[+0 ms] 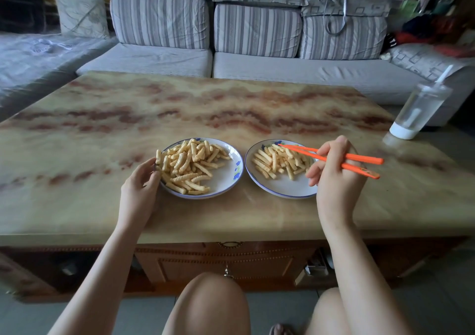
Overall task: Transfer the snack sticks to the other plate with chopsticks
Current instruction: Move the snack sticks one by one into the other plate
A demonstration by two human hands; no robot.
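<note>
Two round, shallow white plates with thin blue rims and small blue flower prints sit side by side, near each other but apart, on a glossy table (231,108) whose stone-look top is veined in cream and rusty brown. The left plate (227,184) carries the larger heap of sticks (187,165): short, pale yellow, ridged pieces lying criss-crossed, piled toward its left half. The right plate (282,189) holds a thinner, flatter scatter of the same sticks (279,161) across its far half, with its near part bare. The left hand (140,185) cups the left plate's outer edge, fingers curled against the rim and thumb up beside one upright stick. The right hand (334,172) hovers over the right plate's right side, fingers bent round a pair of smooth orange chopsticks (357,157), squared at the thick ends, which jut out to the right. Their slim tips come together over the far part of the right plate, right at the sticks; whether they pinch one cannot be told. A clear plastic bottle (421,108) with a white base and a straw stands at the table's far right corner. Behind the table runs a grey sofa (257,39) with striped back cushions. The person's bare knees show below the table's carved wooden front.
</note>
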